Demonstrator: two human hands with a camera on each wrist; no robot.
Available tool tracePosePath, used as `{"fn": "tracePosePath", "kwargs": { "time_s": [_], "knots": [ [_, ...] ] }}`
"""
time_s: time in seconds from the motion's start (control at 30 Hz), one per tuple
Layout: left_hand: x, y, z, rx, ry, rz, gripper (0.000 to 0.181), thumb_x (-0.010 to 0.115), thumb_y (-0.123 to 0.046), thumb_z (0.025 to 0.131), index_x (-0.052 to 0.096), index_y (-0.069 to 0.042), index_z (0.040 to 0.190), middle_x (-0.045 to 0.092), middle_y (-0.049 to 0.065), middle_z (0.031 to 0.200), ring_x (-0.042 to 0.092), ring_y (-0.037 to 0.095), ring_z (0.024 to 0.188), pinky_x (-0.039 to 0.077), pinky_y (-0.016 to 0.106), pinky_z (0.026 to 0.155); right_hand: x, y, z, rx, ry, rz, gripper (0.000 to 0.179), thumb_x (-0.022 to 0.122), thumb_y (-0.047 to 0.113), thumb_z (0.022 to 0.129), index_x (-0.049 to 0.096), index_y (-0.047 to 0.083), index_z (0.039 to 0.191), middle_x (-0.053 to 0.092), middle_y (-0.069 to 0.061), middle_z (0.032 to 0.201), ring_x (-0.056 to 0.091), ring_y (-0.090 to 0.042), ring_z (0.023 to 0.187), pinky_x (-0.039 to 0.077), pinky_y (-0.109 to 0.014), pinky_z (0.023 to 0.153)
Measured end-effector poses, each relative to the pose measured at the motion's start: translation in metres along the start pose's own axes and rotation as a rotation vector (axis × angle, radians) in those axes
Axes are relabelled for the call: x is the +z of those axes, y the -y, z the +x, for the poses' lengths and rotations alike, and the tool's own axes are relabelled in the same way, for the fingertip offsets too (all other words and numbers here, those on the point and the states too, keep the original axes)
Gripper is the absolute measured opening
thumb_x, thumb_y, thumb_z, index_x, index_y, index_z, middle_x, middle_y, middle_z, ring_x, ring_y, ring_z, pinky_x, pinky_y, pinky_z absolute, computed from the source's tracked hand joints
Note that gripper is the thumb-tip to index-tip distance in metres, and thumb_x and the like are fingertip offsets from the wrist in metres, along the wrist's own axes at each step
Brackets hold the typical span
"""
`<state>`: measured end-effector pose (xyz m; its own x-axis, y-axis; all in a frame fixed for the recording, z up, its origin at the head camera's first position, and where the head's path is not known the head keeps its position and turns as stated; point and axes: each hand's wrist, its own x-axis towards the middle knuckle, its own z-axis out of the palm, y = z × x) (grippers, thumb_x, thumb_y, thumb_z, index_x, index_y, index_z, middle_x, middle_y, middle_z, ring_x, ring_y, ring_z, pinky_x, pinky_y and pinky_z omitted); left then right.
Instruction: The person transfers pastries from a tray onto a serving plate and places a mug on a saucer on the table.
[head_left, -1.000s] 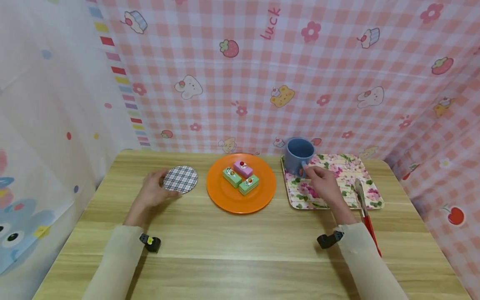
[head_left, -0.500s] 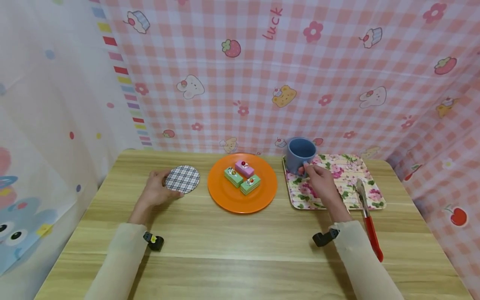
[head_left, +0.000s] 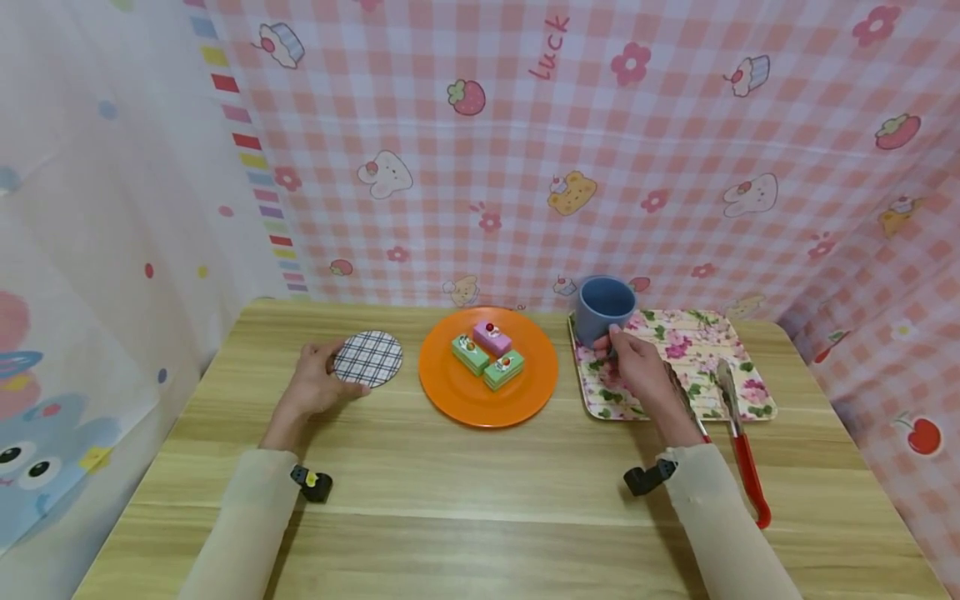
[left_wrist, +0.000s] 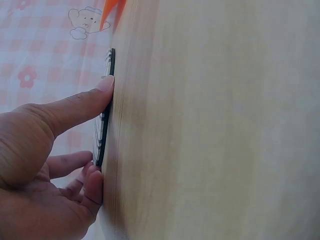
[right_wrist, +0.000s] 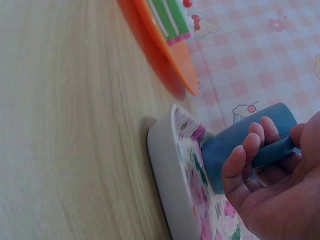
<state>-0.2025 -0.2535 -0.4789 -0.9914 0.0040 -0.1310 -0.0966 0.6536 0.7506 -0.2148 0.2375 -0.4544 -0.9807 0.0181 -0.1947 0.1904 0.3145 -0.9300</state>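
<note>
In the head view my left hand point(head_left: 318, 379) holds a round checked coaster point(head_left: 367, 359) by its edge, thumb at the near rim and fingers at the left. The left wrist view has the coaster point(left_wrist: 103, 122) edge-on, low over the wooden table, its dark underside showing; whether it touches the wood I cannot tell. My right hand point(head_left: 643, 375) grips a blue mug point(head_left: 600, 307) by its handle, fingers curled through it. Upright, the mug is at the back left corner of a floral tray point(head_left: 675, 346). In the right wrist view its base point(right_wrist: 212, 170) is at the tray's surface.
Between the hands lies an orange plate point(head_left: 450, 404) with two green cake pieces point(head_left: 504, 369) and a pink one point(head_left: 492, 336). Red-handled tongs point(head_left: 750, 479) lie across the tray's front edge, partly behind my right forearm. A checked cloth point(head_left: 480, 150) hangs behind the table.
My right fingers have closed further round the mug's handle, and the forearm has shifted left, showing more of the tongs. The whole view has drifted slightly; coaster and plate stay put.
</note>
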Motion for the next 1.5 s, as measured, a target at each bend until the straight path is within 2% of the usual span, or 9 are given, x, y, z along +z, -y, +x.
{"fn": "tracePosePath", "kwargs": {
  "time_s": [0.13,0.3,0.4,0.57,0.73,0.87,0.97,1.23,1.5],
  "knots": [
    [0.0,-0.001,0.001,-0.004,0.001,0.002,0.095,0.086,-0.016,0.083,0.031,0.006,0.157,0.028,0.031,0.146,0.043,0.04,0.12,0.047,0.051,0.106,0.002,0.002,-0.002,-0.019,0.013,0.038,0.064,0.032,0.055,0.108,0.055,-0.004,0.116,0.057,-0.014,0.1,0.053,-0.017,0.072,0.054,-0.032,0.063],
    [0.001,-0.001,0.001,-0.014,0.0,0.006,0.095,0.086,-0.016,0.083,0.031,0.007,0.157,0.028,0.03,0.143,0.042,0.038,0.116,0.046,0.048,0.103,0.006,0.004,-0.003,-0.008,-0.052,0.077,0.058,0.035,0.053,0.108,0.053,-0.002,0.106,0.052,-0.007,0.089,0.051,-0.015,0.068,0.052,-0.032,0.061],
    [0.001,-0.001,0.001,-0.021,0.001,-0.004,0.096,0.087,-0.016,0.082,0.03,0.006,0.157,0.028,0.03,0.144,0.042,0.039,0.119,0.046,0.05,0.106,0.008,0.003,-0.002,-0.003,-0.092,0.089,0.054,0.038,0.052,0.108,0.054,0.001,0.101,0.051,-0.005,0.085,0.05,-0.015,0.067,0.052,-0.032,0.06],
    [0.001,-0.001,0.0,-0.029,-0.001,-0.018,0.096,0.087,-0.015,0.082,0.031,0.006,0.156,0.028,0.029,0.146,0.043,0.04,0.123,0.045,0.053,0.112,0.008,0.001,-0.003,-0.029,-0.112,0.084,0.056,0.039,0.052,0.108,0.054,-0.002,0.103,0.053,-0.008,0.085,0.052,-0.019,0.066,0.053,-0.034,0.06],
    [0.001,-0.001,0.001,-0.034,-0.001,-0.021,0.096,0.088,-0.016,0.081,0.031,0.006,0.157,0.028,0.029,0.144,0.043,0.039,0.123,0.046,0.05,0.109,0.006,-0.002,-0.004,-0.056,-0.137,0.072,0.056,0.041,0.052,0.107,0.055,-0.001,0.101,0.052,-0.008,0.081,0.057,-0.019,0.066,0.059,-0.035,0.06],
    [0.001,-0.001,0.001,-0.04,0.0,-0.016,0.097,0.088,-0.016,0.081,0.031,0.005,0.157,0.028,0.028,0.145,0.043,0.039,0.122,0.046,0.049,0.108,0.005,-0.001,-0.004,-0.076,-0.163,0.042,0.053,0.041,0.052,0.108,0.055,0.002,0.096,0.051,-0.006,0.08,0.053,-0.016,0.067,0.056,-0.031,0.059],
    [0.001,-0.001,0.001,-0.035,-0.001,-0.006,0.097,0.088,-0.016,0.081,0.031,0.006,0.157,0.029,0.029,0.144,0.043,0.038,0.12,0.046,0.048,0.106,0.005,0.001,-0.005,-0.081,-0.163,0.026,0.052,0.041,0.053,0.107,0.056,0.004,0.095,0.052,-0.006,0.082,0.051,-0.016,0.07,0.051,-0.029,0.058],
    [0.0,-0.002,0.0,-0.031,-0.002,-0.008,0.097,0.088,-0.016,0.081,0.031,0.006,0.156,0.028,0.03,0.145,0.043,0.039,0.121,0.046,0.049,0.106,0.009,0.017,-0.016,-0.074,-0.148,0.07,0.048,0.044,0.048,0.108,0.057,0.005,0.093,0.054,0.0,0.08,0.053,-0.011,0.07,0.054,-0.028,0.061],
    [0.0,-0.003,-0.001,-0.032,0.001,-0.03,0.098,0.088,-0.014,0.081,0.03,0.006,0.157,0.026,0.031,0.146,0.042,0.042,0.126,0.046,0.051,0.11,0.017,0.03,-0.023,-0.085,-0.104,0.094,0.047,0.043,0.045,0.109,0.056,0.002,0.094,0.054,-0.002,0.084,0.051,-0.011,0.072,0.053,-0.027,0.064]
  ]
}}
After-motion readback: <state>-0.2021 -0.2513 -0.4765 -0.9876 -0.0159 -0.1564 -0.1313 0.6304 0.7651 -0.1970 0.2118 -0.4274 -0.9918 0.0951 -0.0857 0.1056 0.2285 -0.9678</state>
